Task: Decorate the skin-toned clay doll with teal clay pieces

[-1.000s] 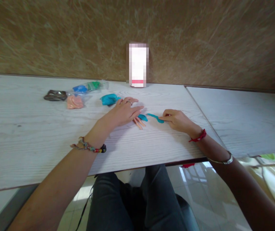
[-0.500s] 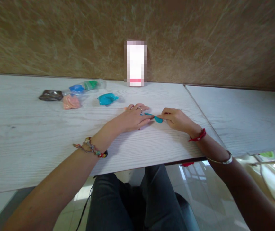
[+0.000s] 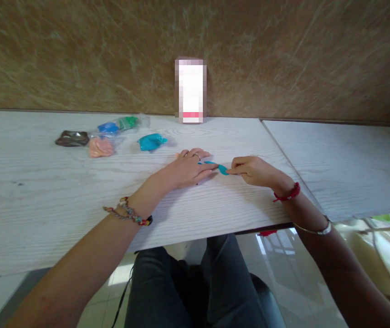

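Observation:
A thin piece of turquoise modelling clay (image 3: 223, 170) lies on the white tabletop between my hands. My left hand (image 3: 195, 167) rests low on the table with its fingers spread, and its index finger touches the left stretch of the clay. Part of the piece is hidden under that hand. From the other side, my right hand (image 3: 254, 171) reaches in with its index finger stretched out and its tip on the clay's right end. Its other fingers are curled in, with nothing visible in them. A bit of peach-coloured material (image 3: 177, 156) shows beside my left hand's fingers.
Several clay packets lie to the left: turquoise (image 3: 151, 142), peach (image 3: 101, 147), dark brown (image 3: 72, 138), blue (image 3: 108, 127) and green (image 3: 127, 122). A blurred-out upright phone-like object (image 3: 191, 91) leans on the brown wall (image 3: 79, 54). A seam (image 3: 279, 146) crosses the tabletop at right.
My right hand has shifted slightly right and down, its index fingertip moving onto the clay's right end. The left hand stays in nearly the same place.

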The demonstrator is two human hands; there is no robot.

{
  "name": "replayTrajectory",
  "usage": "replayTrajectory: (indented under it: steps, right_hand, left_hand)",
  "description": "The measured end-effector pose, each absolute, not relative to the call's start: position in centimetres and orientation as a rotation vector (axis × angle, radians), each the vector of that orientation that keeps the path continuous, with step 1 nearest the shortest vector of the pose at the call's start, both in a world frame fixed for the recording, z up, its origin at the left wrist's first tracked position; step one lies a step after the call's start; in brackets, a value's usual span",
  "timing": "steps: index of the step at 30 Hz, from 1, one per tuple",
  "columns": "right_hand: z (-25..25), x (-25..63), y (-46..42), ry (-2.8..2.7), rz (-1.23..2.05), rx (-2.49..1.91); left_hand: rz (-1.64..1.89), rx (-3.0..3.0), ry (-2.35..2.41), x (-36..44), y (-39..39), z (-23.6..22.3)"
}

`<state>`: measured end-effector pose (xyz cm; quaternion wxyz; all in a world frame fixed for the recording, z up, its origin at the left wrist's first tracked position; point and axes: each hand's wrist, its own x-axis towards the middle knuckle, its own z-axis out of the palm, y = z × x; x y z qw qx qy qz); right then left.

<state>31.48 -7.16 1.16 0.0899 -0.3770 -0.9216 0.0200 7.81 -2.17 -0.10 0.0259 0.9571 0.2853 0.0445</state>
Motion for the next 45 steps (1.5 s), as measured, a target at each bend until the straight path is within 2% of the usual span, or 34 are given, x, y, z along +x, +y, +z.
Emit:
replayTrajectory:
  steps: [5,16,23,26,36,40,45]
  right_hand:
    - [1.3,31.5,-7.3,-2.593,-0.007,-1.182]
    - [1.1,30.7,-7.5,-2.865,-0.18,-1.249]
    - [1.4,32.3,-6.7,-2.619,0.158,-1.115]
    - [1.6,32.3,-6.7,-2.588,0.184,-1.084]
    - [1.2,31.0,-7.6,-2.892,-0.171,-1.13]
    - [1.4,30.9,-7.6,-2.772,-0.178,-1.075]
    - [1.1,30.3,-7.7,-2.883,-0.129,-1.064]
  left_hand:
    - [0.117,2.974,0.875,7.8,-2.2,0.1]
    - [0.117,2.937,0.904,7.8,-2.3,0.2]
    - [0.108,2.955,0.909,7.7,-2.5,0.6]
    - [0.123,2.96,0.898,7.7,-2.5,0.5]
    - [0.116,2.969,0.897,7.7,-2.4,0.3]
    - [0.126,2.967,0.9,7.7,-2.3,0.3]
    - [0.149,2.972,0.883,7.6,-2.3,0.2]
